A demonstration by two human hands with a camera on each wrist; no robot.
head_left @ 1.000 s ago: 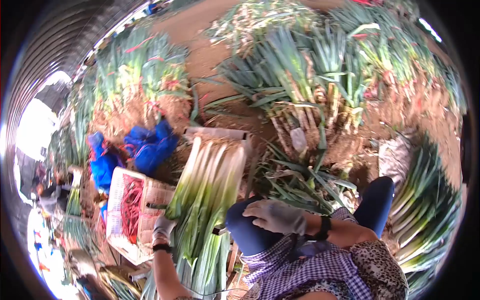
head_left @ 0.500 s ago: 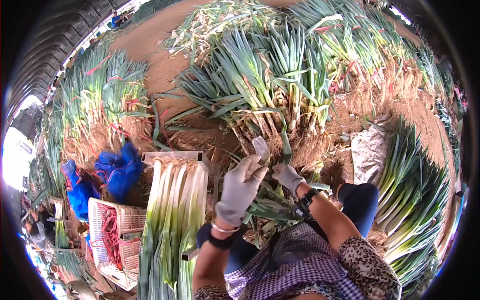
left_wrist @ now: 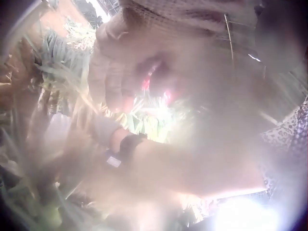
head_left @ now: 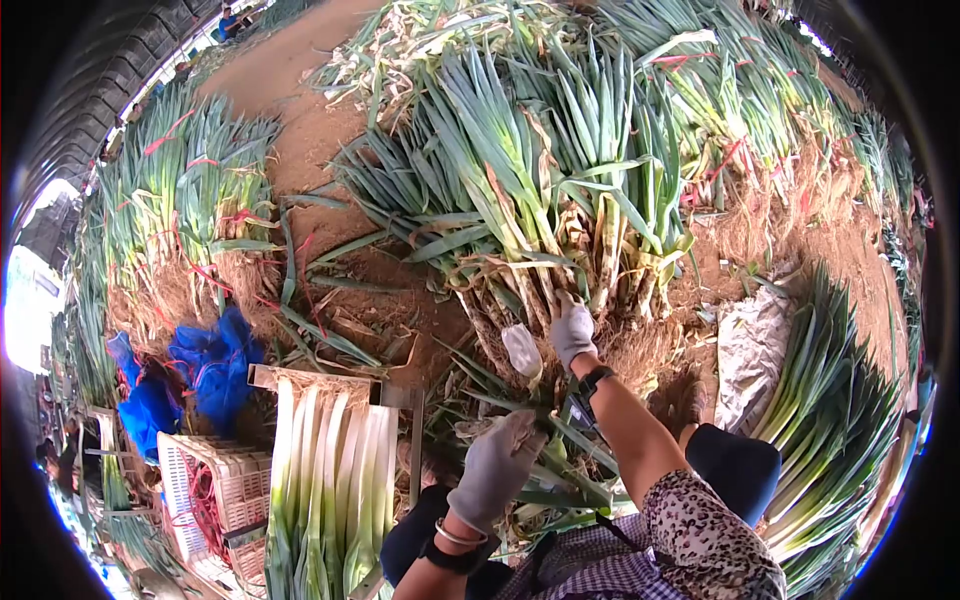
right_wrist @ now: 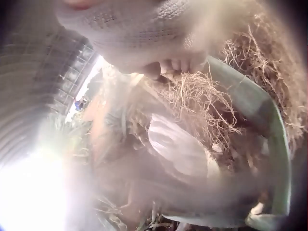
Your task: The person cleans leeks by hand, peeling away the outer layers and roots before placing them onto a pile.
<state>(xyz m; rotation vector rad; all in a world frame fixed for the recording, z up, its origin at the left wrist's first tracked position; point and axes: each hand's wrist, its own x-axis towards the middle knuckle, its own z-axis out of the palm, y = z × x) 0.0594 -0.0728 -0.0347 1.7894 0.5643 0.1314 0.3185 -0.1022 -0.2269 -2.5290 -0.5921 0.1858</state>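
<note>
My gloved right hand (head_left: pixel 573 332) grips the lower stalk of a leek (head_left: pixel 530 285) in the big upright clump ahead. In the right wrist view its fingers curl in close above a tuft of pale roots (right_wrist: pixel 199 96). My gloved left hand (head_left: pixel 498 472) hangs over my left knee, fingers loosely bent around nothing. Below the clump lies a crumpled whitish object (head_left: pixel 521 350), also visible as a pale lump (right_wrist: pixel 175 147) in the right wrist view. Trimmed leeks (head_left: pixel 330 470) lie side by side on a stand at the left, white ends away from me.
A white plastic crate (head_left: pixel 235 490) with red ties stands left of the stand, blue cloth (head_left: pixel 215 365) behind it. Peeled leeks (head_left: pixel 820 420) are piled at the right beside a pale sack (head_left: pixel 750 355). Tied bundles (head_left: pixel 185 200) stand further back; loose leaves litter the ground by my knees.
My left hand left the leeks on the stand, came near the right hand, then drew back toward my knee. My right hand rose from my knee and reached forward to the leek clump.
</note>
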